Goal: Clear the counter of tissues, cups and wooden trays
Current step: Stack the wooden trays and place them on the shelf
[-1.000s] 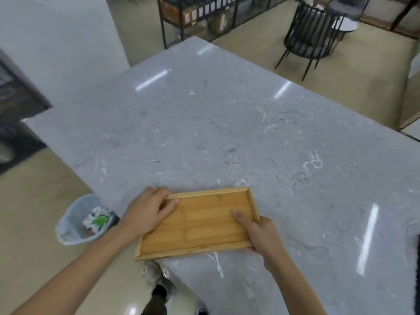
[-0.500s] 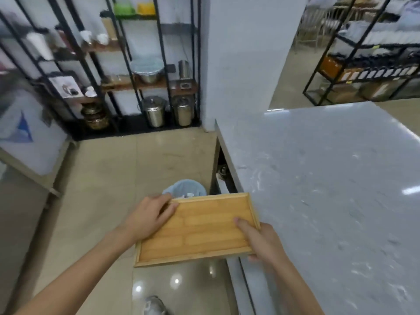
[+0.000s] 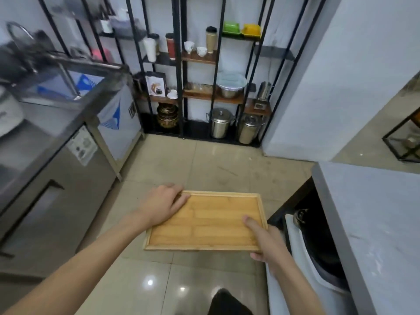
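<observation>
Both our hands carry the rectangular bamboo-coloured wooden tray (image 3: 205, 221) level above the tiled floor (image 3: 204, 164), clear of the grey marble counter (image 3: 375, 212) on our right. Our left hand (image 3: 162, 204) grips its far-left corner; our right hand (image 3: 264, 241) pinches its near-right corner, thumb on top.

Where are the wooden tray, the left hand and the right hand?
wooden tray (image 3: 211, 221): head view, bare middle of its floor.
left hand (image 3: 162, 204): head view, back of the hand.
right hand (image 3: 266, 243): head view, back of the hand.

tiled floor (image 3: 204, 164) under black shelf rack (image 3: 179, 71), two steel pots (image 3: 221, 122) on its base
</observation>
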